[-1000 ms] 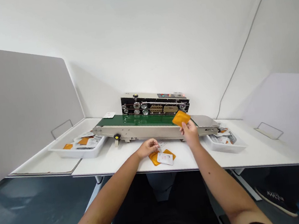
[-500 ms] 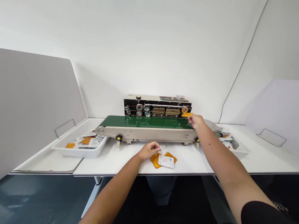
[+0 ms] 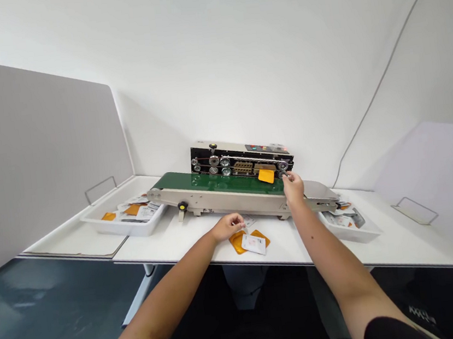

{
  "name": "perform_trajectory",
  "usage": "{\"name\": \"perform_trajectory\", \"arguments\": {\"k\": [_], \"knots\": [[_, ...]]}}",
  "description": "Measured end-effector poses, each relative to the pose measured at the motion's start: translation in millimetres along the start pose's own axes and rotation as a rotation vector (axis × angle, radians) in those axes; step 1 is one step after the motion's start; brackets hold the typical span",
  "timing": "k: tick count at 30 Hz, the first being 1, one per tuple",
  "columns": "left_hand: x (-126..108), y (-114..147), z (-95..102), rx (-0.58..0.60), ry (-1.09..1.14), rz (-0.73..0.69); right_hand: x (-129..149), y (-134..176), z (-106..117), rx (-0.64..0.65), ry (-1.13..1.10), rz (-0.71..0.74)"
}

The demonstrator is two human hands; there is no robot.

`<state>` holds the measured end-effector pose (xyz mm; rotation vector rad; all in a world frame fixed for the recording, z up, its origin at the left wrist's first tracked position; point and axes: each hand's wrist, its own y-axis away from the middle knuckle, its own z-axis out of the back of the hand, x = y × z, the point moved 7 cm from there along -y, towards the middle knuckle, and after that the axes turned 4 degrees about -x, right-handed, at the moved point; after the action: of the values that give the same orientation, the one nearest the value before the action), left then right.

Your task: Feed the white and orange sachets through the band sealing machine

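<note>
My left hand [image 3: 228, 226] rests low over the table's front part, fingers curled in a pinch at the edge of a small white printed sachet [image 3: 250, 220], partly hidden behind them. Just below lie orange packets [image 3: 238, 243] and a white packet [image 3: 254, 244], overlapping. At the right end of a band sealer [image 3: 240, 147] is my right hand [image 3: 294, 187], fingers slightly parted beside a roller, nothing visible in them. To its left, apart from the fingers, an orange packet [image 3: 266, 176] sits at the sealer's face, over the green conveyor belt [image 3: 215, 182].
A white bin [image 3: 135, 231] of orange and white packets stands left of the conveyor. Another white bin [image 3: 360, 234] with packets is at the right, partly under the conveyor's end. Grey partitions [image 3: 41, 142] flank the white table, and a cable [image 3: 380, 79] runs down the wall.
The orange packet has left my right hand and moved left along the sealer. My right hand has shifted slightly left. My left hand stays nearly still. The whole view has shifted a little.
</note>
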<state>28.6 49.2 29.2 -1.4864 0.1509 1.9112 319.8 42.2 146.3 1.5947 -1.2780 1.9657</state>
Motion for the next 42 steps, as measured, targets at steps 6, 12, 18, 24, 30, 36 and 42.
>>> {"name": "perform_trajectory", "arguments": {"k": [6, 12, 18, 24, 30, 36, 42], "knots": [[0.7, 0.0, 0.9, -0.009, -0.027, -0.028, -22.1, 124.8, -8.3, 0.493, 0.158, 0.278], [3.0, -0.2, 1.2, -0.012, -0.031, -0.007, -70.6, 182.0, -17.0, 0.777, 0.418, 0.296], [5.2, -1.6, 4.5, -0.031, -0.072, -0.045, -79.5, 169.2, -8.5, 0.634, 0.342, 0.241], [7.9, -0.8, 1.6, 0.004, -0.121, -0.058, -79.7, 166.4, -6.5, 0.589, 0.386, 0.306], [7.9, -0.2, 0.2, 0.014, -0.132, -0.058, -77.9, 177.5, -15.3, 0.727, 0.538, 0.363], [-0.4, 1.9, -1.8, 0.024, -0.173, -0.061, -66.0, 169.6, -3.5, 0.563, 0.496, 0.400], [-4.8, 2.9, -1.9, 0.030, -0.176, -0.058, -48.2, 168.8, 12.1, 0.495, 0.225, 0.422]]}}
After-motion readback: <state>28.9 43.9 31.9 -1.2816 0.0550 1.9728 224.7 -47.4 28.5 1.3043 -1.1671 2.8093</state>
